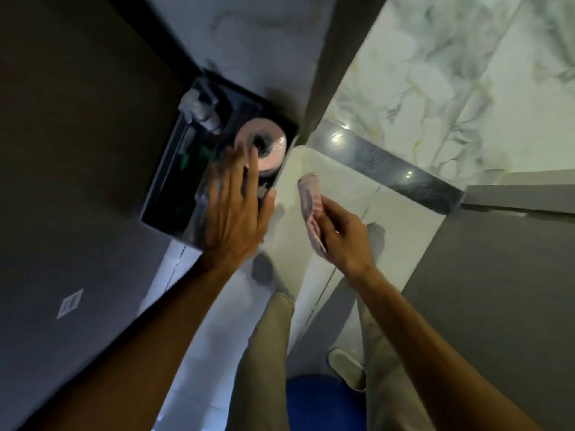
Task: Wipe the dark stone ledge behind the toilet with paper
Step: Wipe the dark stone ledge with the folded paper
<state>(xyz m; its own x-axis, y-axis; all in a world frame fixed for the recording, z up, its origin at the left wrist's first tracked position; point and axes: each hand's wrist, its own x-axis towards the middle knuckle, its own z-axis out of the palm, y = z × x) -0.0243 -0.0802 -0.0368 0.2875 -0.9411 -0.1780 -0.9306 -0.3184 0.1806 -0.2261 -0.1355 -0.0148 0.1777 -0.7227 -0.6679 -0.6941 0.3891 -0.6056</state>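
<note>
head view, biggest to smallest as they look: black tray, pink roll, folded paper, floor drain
1. Black tray: clearly largest.
2. Pink roll, partly hidden by the left hand.
3. Folded paper in the right hand: close to the roll, and nearer the camera, so unsure.
4. Floor drain: smallest.

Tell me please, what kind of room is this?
Most likely a bathroom: a pink toilet paper roll sits in a dark tray, the walls are marble-look tile, and a white toilet tank appears below.

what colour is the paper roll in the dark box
Pale pink roll, its core hole dark; clearest in the head view.
</note>
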